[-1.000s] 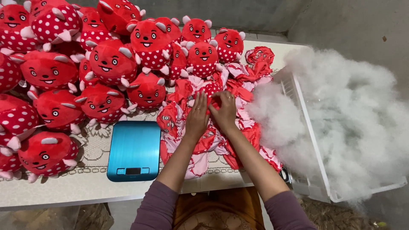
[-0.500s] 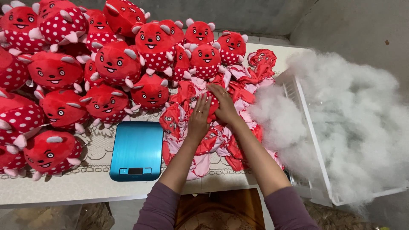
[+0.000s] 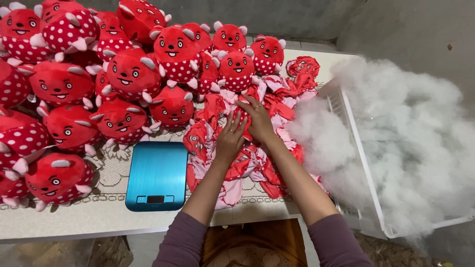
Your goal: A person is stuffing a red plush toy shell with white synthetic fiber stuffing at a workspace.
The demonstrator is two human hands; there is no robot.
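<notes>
Nearest the table edge sits a blue kitchen scale (image 3: pixel 157 175). Beyond it, the left hand (image 3: pixel 231 136) and right hand (image 3: pixel 258 120) press flat, fingers spread, on the heap of unstuffed red plush skins (image 3: pixel 237 168). Stuffed red plush toys (image 3: pixel 133 74) crowd behind.

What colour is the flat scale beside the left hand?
The scale is metallic blue with a small dark display at its near edge; the head view shows it.
</notes>
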